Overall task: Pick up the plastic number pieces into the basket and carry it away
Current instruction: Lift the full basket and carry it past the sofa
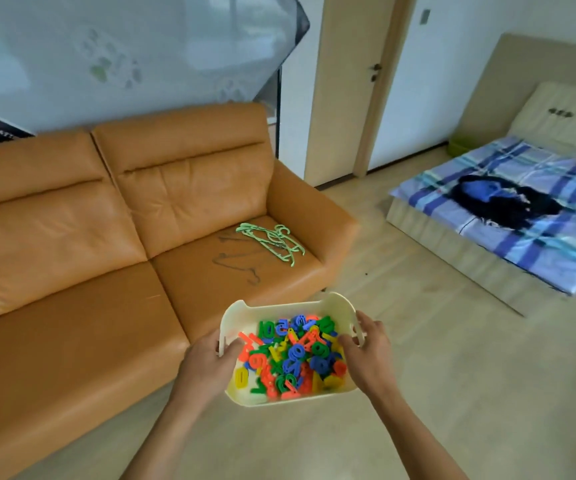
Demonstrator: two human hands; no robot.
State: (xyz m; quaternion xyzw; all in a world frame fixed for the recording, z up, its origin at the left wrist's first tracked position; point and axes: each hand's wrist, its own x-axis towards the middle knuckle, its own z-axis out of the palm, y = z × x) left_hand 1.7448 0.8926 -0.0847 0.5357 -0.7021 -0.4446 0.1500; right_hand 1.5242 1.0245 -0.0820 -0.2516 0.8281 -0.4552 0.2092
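there is one view only, from a wide-angle camera on the person's head, looking forward and steeply down. the left hand (207, 358) and right hand (369, 351) sit close beneath it, low in the centre, on the basket (290, 303). the sofa (72, 237) fills the left side, the bed (508, 209) lies further off at right, and straight lines bow toward the edges.
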